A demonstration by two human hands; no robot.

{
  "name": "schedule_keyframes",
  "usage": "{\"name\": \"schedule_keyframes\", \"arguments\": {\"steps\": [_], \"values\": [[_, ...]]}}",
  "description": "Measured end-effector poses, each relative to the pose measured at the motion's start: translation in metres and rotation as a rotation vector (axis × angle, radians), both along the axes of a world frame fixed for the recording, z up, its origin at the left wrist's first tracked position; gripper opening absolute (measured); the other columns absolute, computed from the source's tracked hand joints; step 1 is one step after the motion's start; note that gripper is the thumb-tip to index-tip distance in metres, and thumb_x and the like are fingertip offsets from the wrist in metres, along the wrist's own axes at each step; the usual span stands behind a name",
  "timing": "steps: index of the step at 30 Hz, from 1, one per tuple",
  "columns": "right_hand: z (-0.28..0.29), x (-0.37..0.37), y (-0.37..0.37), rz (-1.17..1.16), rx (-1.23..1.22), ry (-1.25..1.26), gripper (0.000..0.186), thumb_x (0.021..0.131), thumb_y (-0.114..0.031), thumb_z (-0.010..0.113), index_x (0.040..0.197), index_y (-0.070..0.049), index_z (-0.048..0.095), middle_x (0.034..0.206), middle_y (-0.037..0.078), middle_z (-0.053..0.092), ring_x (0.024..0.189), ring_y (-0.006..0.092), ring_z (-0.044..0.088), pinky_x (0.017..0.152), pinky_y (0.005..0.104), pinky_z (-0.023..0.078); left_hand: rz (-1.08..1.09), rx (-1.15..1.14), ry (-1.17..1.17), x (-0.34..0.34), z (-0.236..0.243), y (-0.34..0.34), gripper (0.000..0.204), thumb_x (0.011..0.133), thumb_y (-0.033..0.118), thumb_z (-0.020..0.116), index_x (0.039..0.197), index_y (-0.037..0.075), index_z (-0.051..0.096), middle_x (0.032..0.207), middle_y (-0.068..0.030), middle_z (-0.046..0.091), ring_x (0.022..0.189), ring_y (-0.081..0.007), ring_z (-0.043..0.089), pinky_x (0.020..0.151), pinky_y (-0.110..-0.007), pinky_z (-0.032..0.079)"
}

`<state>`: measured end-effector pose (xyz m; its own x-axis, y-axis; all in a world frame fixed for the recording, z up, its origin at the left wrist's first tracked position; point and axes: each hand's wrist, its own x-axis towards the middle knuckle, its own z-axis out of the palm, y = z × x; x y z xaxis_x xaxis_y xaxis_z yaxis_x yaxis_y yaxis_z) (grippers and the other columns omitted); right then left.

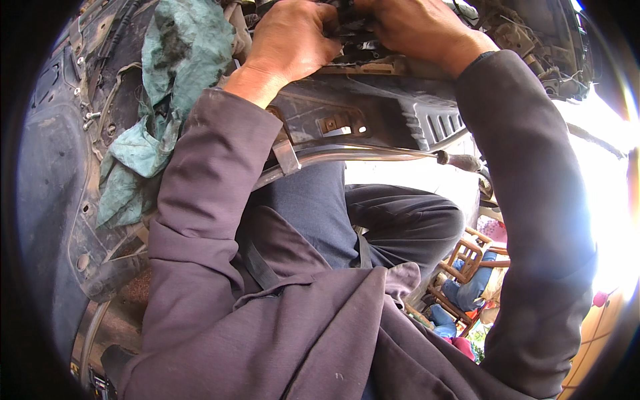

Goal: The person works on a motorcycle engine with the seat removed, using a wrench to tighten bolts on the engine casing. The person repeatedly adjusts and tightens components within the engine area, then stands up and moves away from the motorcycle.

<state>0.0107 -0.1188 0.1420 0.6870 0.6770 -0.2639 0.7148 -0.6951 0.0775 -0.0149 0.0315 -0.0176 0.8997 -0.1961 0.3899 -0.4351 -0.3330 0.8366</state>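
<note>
At the upper edge of the head view, both my hands reach in among dark vehicle parts. My left hand [293,40] is closed, with its fingers curled at a dark part I cannot make out. Close by on the right, my right hand [420,33] bends its fingers in toward the same dark parts; its fingertips are largely cut off by the picture's edge and hidden. Below them runs a dark body panel [387,100] with slots. A long-shafted screwdriver [460,161] with a worn dark handle lies along the panel's lower edge.
A dirty teal cloth [187,53] drapes over the bodywork left of my left forearm. Farther left stands a dark curved panel [53,160]. Cables and metal brackets [510,40] fill the upper right. A wooden chair [470,250] with blue fabric near it stands at lower right.
</note>
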Motion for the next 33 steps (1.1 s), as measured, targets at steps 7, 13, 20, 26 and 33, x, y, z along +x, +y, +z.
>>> {"name": "schedule_keyframes", "arguments": {"steps": [7, 13, 20, 26, 33], "values": [[0.002, 0.000, 0.001, 0.002, -0.087, 0.007, 0.024, 0.080, -0.011, 0.064, 0.099, -0.008, 0.078, 0.119, 0.019, 0.060, 0.114, 0.0376, 0.055, 0.098, 0.0479, 0.047, -0.014, 0.027, -0.186, 0.001, 0.006, 0.007, 0.014, 0.067, 0.010, 0.081, 0.078, 0.007, 0.073, 0.080, -0.0136, 0.062, 0.077, -0.0348, 0.065, 0.071, -0.044, 0.053], [-0.011, 0.005, -0.008, 0.011, -0.010, -0.033, 0.027, 0.081, -0.012, 0.063, 0.103, -0.009, 0.079, 0.122, 0.019, 0.059, 0.118, 0.0385, 0.054, 0.099, 0.0482, 0.046, -0.056, -0.029, -0.147, 0.001, 0.003, 0.009, 0.021, 0.065, 0.008, 0.082, 0.085, 0.007, 0.076, 0.088, -0.0155, 0.067, 0.086, -0.0360, 0.069, 0.075, -0.042, 0.054], [-0.013, 0.008, -0.014, 0.027, 0.071, 0.020, 0.027, 0.081, -0.012, 0.063, 0.103, -0.010, 0.079, 0.124, 0.019, 0.060, 0.118, 0.0398, 0.054, 0.101, 0.0487, 0.046, -0.075, 0.009, -0.064, 0.005, -0.005, 0.009, 0.021, 0.071, 0.005, 0.079, 0.091, 0.004, 0.074, 0.093, -0.0130, 0.069, 0.083, -0.0301, 0.070, 0.076, -0.038, 0.055], [-0.015, 0.008, -0.010, 0.016, 0.142, 0.002, 0.027, 0.080, -0.009, 0.064, 0.103, -0.006, 0.078, 0.122, 0.021, 0.061, 0.115, 0.0412, 0.057, 0.100, 0.0488, 0.046, -0.097, -0.074, -0.001, 0.002, -0.003, 0.010, 0.017, 0.065, 0.003, 0.081, 0.081, 0.005, 0.074, 0.088, -0.0162, 0.071, 0.084, -0.0311, 0.071, 0.074, -0.039, 0.055], [-0.012, 0.003, -0.009, -0.007, 0.067, -0.042, 0.023, 0.079, -0.005, 0.064, 0.099, -0.003, 0.077, 0.122, 0.023, 0.060, 0.115, 0.0407, 0.058, 0.099, 0.0487, 0.047, -0.128, -0.078, 0.092, 0.003, -0.004, 0.011, 0.014, 0.066, 0.003, 0.080, 0.078, 0.005, 0.074, 0.079, -0.0140, 0.069, 0.078, -0.0296, 0.071, 0.071, -0.038, 0.054]]}}
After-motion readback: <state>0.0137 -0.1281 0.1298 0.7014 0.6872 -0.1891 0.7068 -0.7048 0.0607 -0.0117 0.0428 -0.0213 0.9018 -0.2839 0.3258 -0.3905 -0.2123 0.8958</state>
